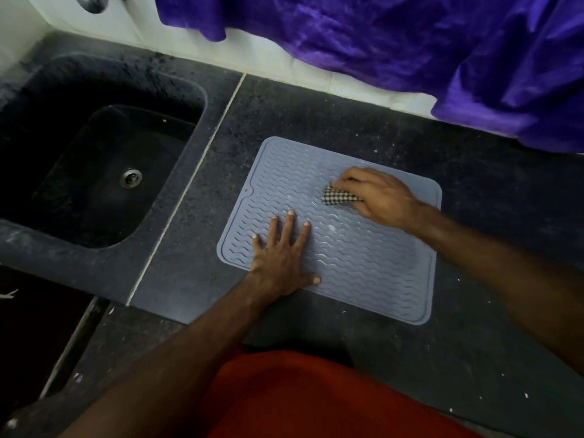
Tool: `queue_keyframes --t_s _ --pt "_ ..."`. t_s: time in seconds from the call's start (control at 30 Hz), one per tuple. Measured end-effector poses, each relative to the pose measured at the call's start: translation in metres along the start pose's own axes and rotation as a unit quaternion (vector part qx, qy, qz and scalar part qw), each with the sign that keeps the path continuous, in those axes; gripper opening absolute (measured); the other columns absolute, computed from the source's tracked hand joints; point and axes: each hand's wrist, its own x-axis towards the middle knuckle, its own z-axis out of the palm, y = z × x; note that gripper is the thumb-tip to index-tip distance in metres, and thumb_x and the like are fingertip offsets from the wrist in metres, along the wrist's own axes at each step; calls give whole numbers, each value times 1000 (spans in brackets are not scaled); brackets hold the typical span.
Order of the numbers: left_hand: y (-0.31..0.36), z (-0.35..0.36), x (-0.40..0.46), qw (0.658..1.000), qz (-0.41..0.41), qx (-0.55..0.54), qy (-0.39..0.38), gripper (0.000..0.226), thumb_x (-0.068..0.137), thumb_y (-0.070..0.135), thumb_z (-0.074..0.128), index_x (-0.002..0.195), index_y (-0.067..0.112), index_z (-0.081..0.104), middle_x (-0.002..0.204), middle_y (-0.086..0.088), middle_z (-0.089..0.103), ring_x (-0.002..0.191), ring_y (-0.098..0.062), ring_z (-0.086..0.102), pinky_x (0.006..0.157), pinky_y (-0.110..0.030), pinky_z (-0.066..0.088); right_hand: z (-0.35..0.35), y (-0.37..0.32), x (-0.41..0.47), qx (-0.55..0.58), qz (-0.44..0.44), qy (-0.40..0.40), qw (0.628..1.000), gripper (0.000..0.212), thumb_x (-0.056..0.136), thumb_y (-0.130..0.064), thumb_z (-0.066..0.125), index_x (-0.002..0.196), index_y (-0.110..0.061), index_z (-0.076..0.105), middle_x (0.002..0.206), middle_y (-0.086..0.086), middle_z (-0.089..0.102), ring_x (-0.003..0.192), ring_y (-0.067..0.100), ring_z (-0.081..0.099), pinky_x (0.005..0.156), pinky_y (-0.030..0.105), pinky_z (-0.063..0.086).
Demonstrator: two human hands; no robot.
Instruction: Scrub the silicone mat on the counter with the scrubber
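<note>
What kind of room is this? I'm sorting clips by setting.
Most likely a home kitchen: a dark stone counter with a built-in sink and drain, a tap on a tiled wall, and a ridged silicone mat for draining dishes.

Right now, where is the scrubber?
In the head view, the scrubber sits on the far right part of the silicone mat, gripped by the right hand; the left hand presses the mat's near-left area.
</note>
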Motion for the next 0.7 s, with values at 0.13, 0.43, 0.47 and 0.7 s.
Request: queue_keyframes --t_s 0.13,0.43,0.47,0.7 --pt "-1 1 1 1000 -4 -4 2 116 77 74 57 152 31 -20 157 -3 -34 145 -33 -24 115 -66 2 16 -33 42 -45 -40 -54 997 56 79 -7 67 132 -18 53 135 8 52 116 32 50 93 43 45" --pt "-2 0 1 1000 0 4 1 117 76 75 58 153 31 -19 157 -3 -32 146 -34 -22 115 -65 5 5 14 -52 -95 -84 -78 989 63 63 -6 82 122 -18 63 125 10 61 109 33 59 86 44 51" --pt "-1 -1 1 1000 0 6 -1 117 76 75 58 153 31 -18 157 -4 -31 146 -34 -22 115 -65 6 2 17 -53 -88 -77 -83 990 59 65 -6 80 121 -18 63 124 10 62 107 33 60 85 44 52" --pt "4 -7 1 999 -16 43 -12 116 75 76 57 153 30 -15 159 -5 -29 147 -36 -18 114 -65 13 16 -38 -3 -74 -45 -66 994 57 78 -4 63 131 -23 54 140 5 48 121 31 45 95 43 40"
